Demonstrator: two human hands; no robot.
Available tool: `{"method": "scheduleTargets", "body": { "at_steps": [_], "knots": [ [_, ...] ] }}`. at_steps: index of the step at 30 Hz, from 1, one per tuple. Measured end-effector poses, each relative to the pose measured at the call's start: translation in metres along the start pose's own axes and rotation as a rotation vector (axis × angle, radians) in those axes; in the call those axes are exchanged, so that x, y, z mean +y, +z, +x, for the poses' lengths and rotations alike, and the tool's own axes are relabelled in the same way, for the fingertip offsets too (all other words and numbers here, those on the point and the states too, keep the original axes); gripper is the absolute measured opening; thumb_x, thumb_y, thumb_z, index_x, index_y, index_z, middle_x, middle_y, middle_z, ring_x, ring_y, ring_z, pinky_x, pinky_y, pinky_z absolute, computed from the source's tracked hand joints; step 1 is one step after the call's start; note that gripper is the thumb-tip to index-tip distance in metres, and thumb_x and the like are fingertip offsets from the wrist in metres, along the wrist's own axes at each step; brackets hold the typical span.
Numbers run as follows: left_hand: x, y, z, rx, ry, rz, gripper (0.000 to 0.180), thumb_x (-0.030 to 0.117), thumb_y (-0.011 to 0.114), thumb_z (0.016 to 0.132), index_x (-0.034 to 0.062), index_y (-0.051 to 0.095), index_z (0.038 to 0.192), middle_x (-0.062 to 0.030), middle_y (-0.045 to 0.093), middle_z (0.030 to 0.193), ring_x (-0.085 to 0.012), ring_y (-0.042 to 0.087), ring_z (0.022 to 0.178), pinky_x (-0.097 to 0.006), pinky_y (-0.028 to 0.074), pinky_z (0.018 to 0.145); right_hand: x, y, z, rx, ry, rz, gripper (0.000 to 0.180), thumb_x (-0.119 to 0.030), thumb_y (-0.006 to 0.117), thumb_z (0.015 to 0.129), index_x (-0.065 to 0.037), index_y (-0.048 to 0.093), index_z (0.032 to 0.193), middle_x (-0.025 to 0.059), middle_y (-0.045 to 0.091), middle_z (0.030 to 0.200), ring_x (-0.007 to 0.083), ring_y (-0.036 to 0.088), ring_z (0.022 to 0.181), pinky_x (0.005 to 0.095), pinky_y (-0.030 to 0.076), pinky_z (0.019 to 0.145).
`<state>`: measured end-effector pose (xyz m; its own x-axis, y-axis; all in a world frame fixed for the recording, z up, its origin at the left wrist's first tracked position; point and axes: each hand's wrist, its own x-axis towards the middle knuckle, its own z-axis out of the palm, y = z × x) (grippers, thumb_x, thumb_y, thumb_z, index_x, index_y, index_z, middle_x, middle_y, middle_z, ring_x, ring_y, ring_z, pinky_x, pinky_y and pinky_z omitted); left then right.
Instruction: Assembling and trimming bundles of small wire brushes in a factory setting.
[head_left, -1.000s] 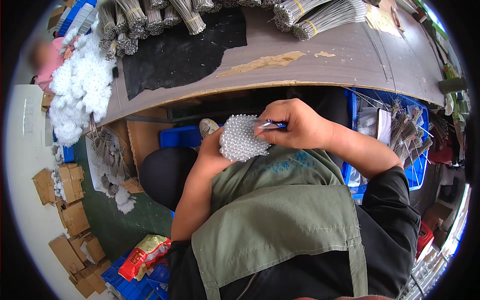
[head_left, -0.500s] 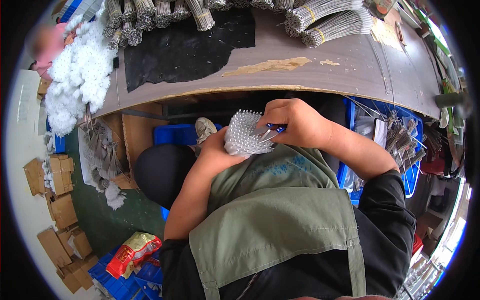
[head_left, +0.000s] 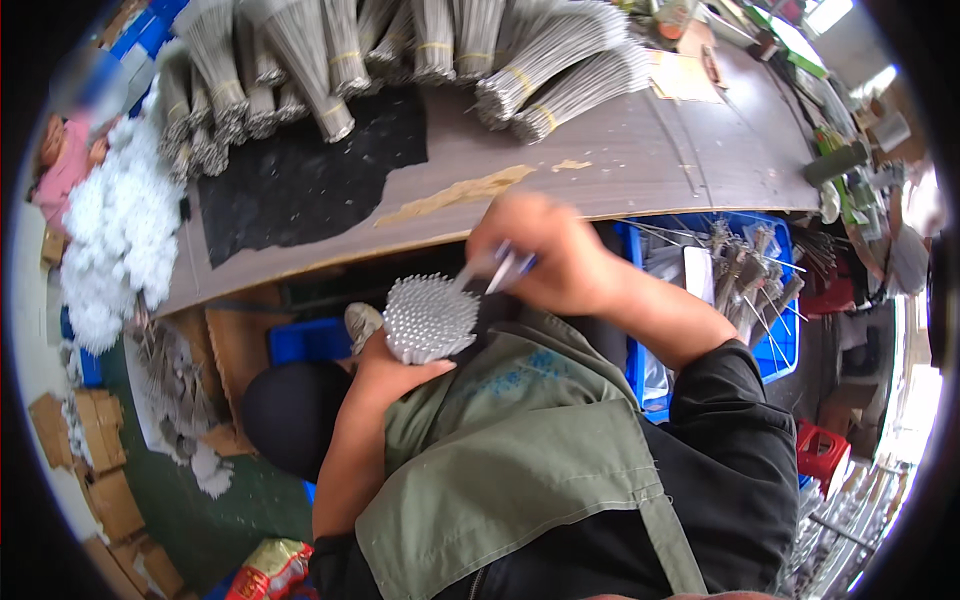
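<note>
The fingers of the left hand (head_left: 385,378) are curled around a thick bundle of thin rods (head_left: 432,318), its dense face of pale, bead-like ends turned upward, with the thumb lying along the lower edge; the far fingers are hidden behind it. The fingers of the right hand (head_left: 548,255) are bent in closely around a small scissor-like tool (head_left: 507,270) with some blue on it, though blur hides exactly how they grip. The tool's slim tip points toward the bundle's upper right edge, and I cannot tell whether the two touch. The bundle is held above the lap, in front of the near edge of the table and just over the green apron (head_left: 520,490), which has blue stains. A dark-clad knee (head_left: 295,418) and a pale shoe (head_left: 363,325) show to the left of it. On the table (head_left: 600,185) lies a torn black sheet (head_left: 310,185), with banded bundles of wire (head_left: 560,70) along the far side. To the right, beyond the forearm, a blue bin (head_left: 634,375) holds more wire pieces. Farther out on the left are a heap of fluffy white things (head_left: 125,225), a person in pink (head_left: 65,175) and cardboard boxes (head_left: 112,500).
</note>
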<state>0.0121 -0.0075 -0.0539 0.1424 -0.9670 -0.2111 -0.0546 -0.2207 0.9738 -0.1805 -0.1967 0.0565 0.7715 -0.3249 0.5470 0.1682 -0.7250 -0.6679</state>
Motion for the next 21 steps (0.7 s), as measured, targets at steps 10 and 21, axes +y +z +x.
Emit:
{"method": "scheduleTargets", "body": {
  "at_steps": [10,21],
  "knots": [
    [-0.004,0.005,0.007,0.104,0.148,0.455,0.057,0.016,0.084,0.065,0.0015,0.058,0.113,-0.0102,0.068,0.109,-0.0245,0.065,0.103,-0.035,0.050,0.089,0.070,-0.220,0.020,0.567,0.629,-0.101,0.021,-0.026,0.056,0.094,-0.006,0.059,0.086,0.0010,0.053,0.065,0.0058,0.039,0.050,0.0205,0.030,0.046],
    [-0.031,0.016,0.023,0.158,0.200,-0.308,0.044,0.010,0.068,0.082,-0.0016,0.054,0.122,-0.0129,0.061,0.122,-0.0236,0.059,0.112,-0.036,0.047,0.097,0.237,-0.283,-0.017,0.637,0.877,-0.759,0.035,-0.038,0.053,0.093,-0.008,0.066,0.103,0.0032,0.067,0.074,0.0095,0.057,0.058,0.0270,0.042,0.046]
  ]
}}
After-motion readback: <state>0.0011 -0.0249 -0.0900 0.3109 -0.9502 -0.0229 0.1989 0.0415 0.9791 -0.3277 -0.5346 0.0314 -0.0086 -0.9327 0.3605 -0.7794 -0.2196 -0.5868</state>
